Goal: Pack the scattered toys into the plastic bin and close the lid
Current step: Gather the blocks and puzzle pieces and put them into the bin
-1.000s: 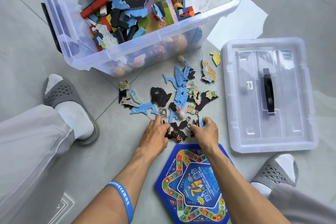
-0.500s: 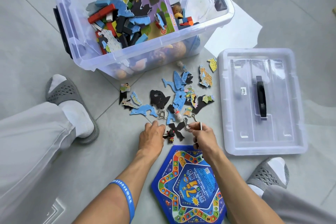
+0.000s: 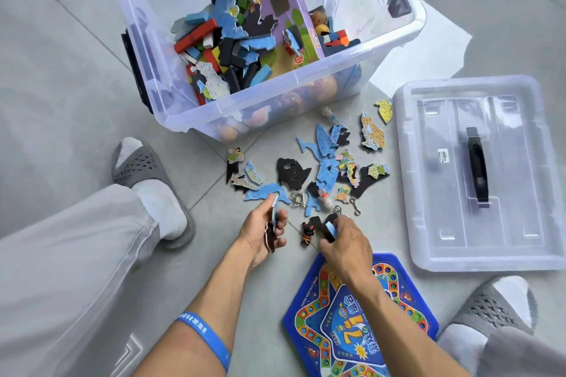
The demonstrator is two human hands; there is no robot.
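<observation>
The clear plastic bin stands on the floor ahead, holding blocks, puzzle pieces and a purple box. Its clear lid with a black handle lies flat to the right. Several blue and black puzzle pieces lie scattered between them. My left hand grips a few flat puzzle pieces on edge. My right hand closes on a blue and black puzzle piece just above the floor. A small black figure lies between my hands.
A blue hexagonal game board lies under my right forearm. Metal ring puzzles and a small white figure lie among the pieces. My slippered feet flank the pile, the right foot near the lid.
Both hands have lifted puzzle pieces off the floor and drawn back slightly; the left hand has turned so its pieces stand on edge.
</observation>
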